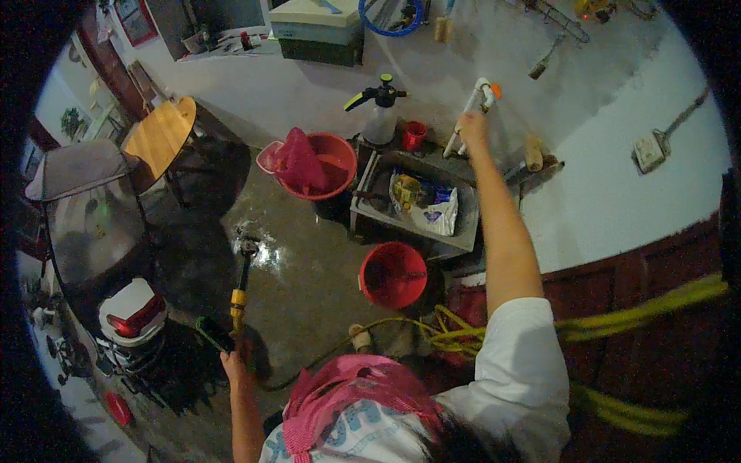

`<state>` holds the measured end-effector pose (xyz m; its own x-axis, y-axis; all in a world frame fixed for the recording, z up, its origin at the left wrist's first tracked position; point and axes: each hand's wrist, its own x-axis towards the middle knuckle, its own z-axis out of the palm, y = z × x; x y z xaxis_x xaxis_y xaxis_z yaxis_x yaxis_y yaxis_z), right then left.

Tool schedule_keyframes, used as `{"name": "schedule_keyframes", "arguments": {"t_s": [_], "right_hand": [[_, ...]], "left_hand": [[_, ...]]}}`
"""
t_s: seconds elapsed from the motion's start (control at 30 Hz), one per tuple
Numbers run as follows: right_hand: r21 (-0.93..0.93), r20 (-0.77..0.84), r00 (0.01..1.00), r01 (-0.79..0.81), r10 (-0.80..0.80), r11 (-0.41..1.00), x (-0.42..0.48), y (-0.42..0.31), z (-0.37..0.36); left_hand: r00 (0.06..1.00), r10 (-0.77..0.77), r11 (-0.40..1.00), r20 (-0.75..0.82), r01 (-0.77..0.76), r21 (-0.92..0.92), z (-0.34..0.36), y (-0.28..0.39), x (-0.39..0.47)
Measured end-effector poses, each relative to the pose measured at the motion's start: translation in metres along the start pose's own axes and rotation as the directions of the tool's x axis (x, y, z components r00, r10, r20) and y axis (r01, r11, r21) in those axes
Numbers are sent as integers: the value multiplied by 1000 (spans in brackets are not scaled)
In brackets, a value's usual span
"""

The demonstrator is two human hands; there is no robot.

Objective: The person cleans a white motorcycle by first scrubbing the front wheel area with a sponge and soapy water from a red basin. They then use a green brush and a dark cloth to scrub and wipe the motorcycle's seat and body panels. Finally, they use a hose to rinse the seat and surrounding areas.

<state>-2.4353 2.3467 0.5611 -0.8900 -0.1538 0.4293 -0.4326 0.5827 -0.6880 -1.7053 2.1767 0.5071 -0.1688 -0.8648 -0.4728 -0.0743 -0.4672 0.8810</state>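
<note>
My left hand (pixel 234 363) is wrapped around a hose spray gun (pixel 238 301) with a yellow collar and a dark barrel. The barrel points away from me, over a wet, shining patch of concrete floor (pixel 269 254). A green and black part (pixel 213 334) sticks out beside that hand. Far ahead, my right hand (pixel 474 128) is closed at the white plastic water pipe (pixel 481 87), below its orange-tipped tap (pixel 495 91). The fingers hide the part they grip. Under my right forearm stands a stone sink (pixel 417 228) with a printed plastic bag (pixel 434 214) in it.
A red bucket (pixel 393 275) stands before the sink, and a red basin (pixel 341 159) holds pink cloth (pixel 298 159). A pump sprayer (pixel 380 118) and red cup (pixel 414 135) are behind. Yellow hose (pixel 457 335) coils by my feet. Left are a chair (pixel 87 168) and wooden stool (pixel 162 136).
</note>
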Motion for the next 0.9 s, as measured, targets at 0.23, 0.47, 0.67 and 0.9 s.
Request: {"name": "schedule_keyframes", "arguments": {"t_s": [0.23, 0.47, 0.67, 0.9], "right_hand": [[-470, -130, 990, -117, 62, 875, 100, 41, -10], [-255, 247, 969, 79, -15, 964, 144, 95, 9], [416, 439, 889, -332, 132, 847, 189, 194, -8], [323, 307, 947, -9, -96, 946, 294, 205, -17]], "left_hand": [[983, 182, 979, 15, -183, 86, 0, -25, 10], [994, -10, 1000, -107, 9, -8, 11, 20, -11], [954, -116, 989, -277, 135, 53, 33, 43, -19], [985, -87, 995, -148, 94, 41, 15, 14, -2]]}}
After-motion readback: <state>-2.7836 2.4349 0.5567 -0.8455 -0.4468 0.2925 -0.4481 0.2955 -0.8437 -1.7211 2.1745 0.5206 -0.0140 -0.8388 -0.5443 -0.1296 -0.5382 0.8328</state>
